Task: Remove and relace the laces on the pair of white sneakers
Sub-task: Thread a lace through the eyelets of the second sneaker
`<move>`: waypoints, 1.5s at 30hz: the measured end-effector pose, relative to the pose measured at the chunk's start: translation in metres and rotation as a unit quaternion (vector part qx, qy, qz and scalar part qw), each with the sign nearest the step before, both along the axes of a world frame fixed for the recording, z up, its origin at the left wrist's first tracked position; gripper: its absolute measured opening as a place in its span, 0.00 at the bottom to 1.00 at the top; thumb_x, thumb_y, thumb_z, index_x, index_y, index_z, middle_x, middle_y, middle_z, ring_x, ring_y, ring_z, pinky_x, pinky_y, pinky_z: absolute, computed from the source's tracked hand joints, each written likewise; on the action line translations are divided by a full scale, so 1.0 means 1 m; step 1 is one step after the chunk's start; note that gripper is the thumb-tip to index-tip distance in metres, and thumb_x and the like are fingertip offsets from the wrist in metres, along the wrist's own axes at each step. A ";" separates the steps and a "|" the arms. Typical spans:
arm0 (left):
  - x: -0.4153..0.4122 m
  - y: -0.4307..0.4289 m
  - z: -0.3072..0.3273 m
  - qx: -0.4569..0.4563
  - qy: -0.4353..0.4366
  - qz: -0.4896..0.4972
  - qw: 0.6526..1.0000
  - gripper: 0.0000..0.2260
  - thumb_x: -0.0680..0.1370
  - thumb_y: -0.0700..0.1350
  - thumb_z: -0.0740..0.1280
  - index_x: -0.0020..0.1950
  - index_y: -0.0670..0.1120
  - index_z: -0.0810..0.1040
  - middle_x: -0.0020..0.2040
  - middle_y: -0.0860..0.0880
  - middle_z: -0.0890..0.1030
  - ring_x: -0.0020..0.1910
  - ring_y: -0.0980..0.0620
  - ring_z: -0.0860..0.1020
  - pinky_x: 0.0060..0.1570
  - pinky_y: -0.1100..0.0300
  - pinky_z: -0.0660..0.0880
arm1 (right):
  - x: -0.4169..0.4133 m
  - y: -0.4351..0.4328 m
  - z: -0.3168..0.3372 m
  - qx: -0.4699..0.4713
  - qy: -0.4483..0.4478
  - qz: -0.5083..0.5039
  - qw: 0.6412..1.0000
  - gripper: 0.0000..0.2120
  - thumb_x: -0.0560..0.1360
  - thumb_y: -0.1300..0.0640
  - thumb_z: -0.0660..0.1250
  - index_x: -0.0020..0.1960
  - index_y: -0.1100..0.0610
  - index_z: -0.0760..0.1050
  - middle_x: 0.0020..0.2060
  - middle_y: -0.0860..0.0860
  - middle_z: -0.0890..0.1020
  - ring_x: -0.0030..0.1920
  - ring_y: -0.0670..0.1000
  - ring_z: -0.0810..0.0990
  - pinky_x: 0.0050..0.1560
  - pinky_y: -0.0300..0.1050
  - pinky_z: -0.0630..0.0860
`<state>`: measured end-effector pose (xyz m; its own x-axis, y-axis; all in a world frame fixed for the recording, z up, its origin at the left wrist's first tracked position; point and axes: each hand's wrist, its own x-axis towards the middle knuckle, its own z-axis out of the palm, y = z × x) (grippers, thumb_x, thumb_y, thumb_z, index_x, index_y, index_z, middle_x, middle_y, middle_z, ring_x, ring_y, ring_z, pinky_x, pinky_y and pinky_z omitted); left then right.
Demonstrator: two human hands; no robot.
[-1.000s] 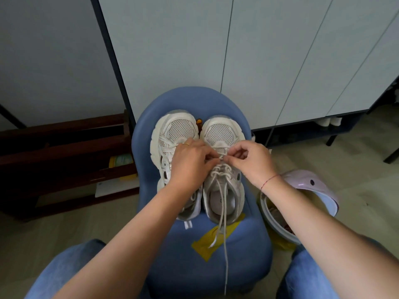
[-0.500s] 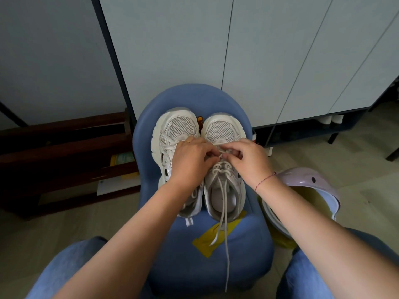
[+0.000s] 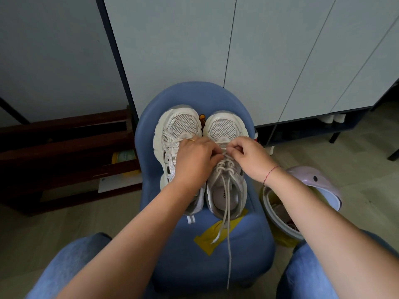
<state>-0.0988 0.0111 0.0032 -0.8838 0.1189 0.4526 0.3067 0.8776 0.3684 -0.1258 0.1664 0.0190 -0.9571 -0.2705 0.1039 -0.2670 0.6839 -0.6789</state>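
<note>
Fingertips (image 3: 216,155) of the left hand (image 3: 195,157) and curled fingers (image 3: 235,147) of the right hand (image 3: 251,157) meet over the right-hand white mesh sneaker (image 3: 223,128). Each hand pinches its white flat lace (image 3: 224,203) near the toe-end eyelets (the exact hold is partly hidden). Two loose lace ends trail down across a yellow tape patch (image 3: 205,241). The left-hand white mesh sneaker (image 3: 181,124) sits just beside it, both with toes pointing away, on a rounded blue padded stool (image 3: 250,251).
</note>
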 end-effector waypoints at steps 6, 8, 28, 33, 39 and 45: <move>0.001 0.003 -0.001 -0.013 -0.013 0.035 0.999 0.07 0.81 0.46 0.65 0.51 0.44 0.80 0.51 0.46 0.80 0.54 0.45 0.76 0.57 0.52 0.63 | -0.003 0.006 -0.006 0.026 0.013 -0.015 0.999 0.09 0.80 0.53 0.61 0.44 0.57 0.74 0.43 0.50 0.75 0.40 0.45 0.73 0.37 0.37 0.64; -0.001 0.001 -0.002 0.021 -0.024 0.047 0.998 0.08 0.82 0.46 0.62 0.54 0.45 0.78 0.55 0.47 0.79 0.58 0.46 0.75 0.59 0.55 0.60 | -0.004 0.010 -0.006 0.032 0.010 -0.024 0.999 0.10 0.80 0.52 0.60 0.44 0.57 0.73 0.42 0.50 0.75 0.39 0.43 0.71 0.35 0.34 0.63; 0.001 -0.009 0.002 0.016 -0.025 -0.050 0.998 0.05 0.76 0.47 0.72 0.48 0.47 0.86 0.47 0.49 0.82 0.51 0.45 0.78 0.55 0.52 0.62 | 0.010 0.000 -0.005 0.006 0.127 -0.039 0.991 0.04 0.69 0.59 0.75 0.43 0.55 0.83 0.38 0.45 0.75 0.38 0.45 0.75 0.41 0.38 0.71; 0.003 -0.007 -0.004 -0.047 -0.013 -0.038 0.998 0.07 0.80 0.45 0.65 0.51 0.45 0.81 0.50 0.47 0.78 0.53 0.45 0.76 0.55 0.52 0.60 | 0.011 -0.004 -0.007 0.095 0.183 -0.021 0.978 0.05 0.71 0.58 0.73 0.47 0.57 0.83 0.44 0.51 0.78 0.43 0.53 0.79 0.42 0.48 0.76; 0.004 -0.010 -0.001 -0.006 -0.038 -0.048 0.998 0.06 0.81 0.42 0.62 0.53 0.43 0.78 0.52 0.47 0.76 0.56 0.46 0.74 0.56 0.54 0.59 | 0.015 -0.004 -0.004 0.103 0.205 -0.012 0.973 0.04 0.73 0.59 0.71 0.46 0.58 0.83 0.44 0.53 0.78 0.43 0.56 0.78 0.39 0.48 0.75; 0.003 -0.012 -0.003 -0.009 -0.049 -0.037 0.998 0.07 0.83 0.42 0.60 0.54 0.42 0.77 0.54 0.46 0.76 0.56 0.46 0.74 0.58 0.53 0.61 | 0.013 0.003 -0.007 0.102 0.147 0.002 0.984 0.04 0.77 0.62 0.63 0.49 0.60 0.77 0.50 0.53 0.75 0.49 0.52 0.75 0.45 0.43 0.68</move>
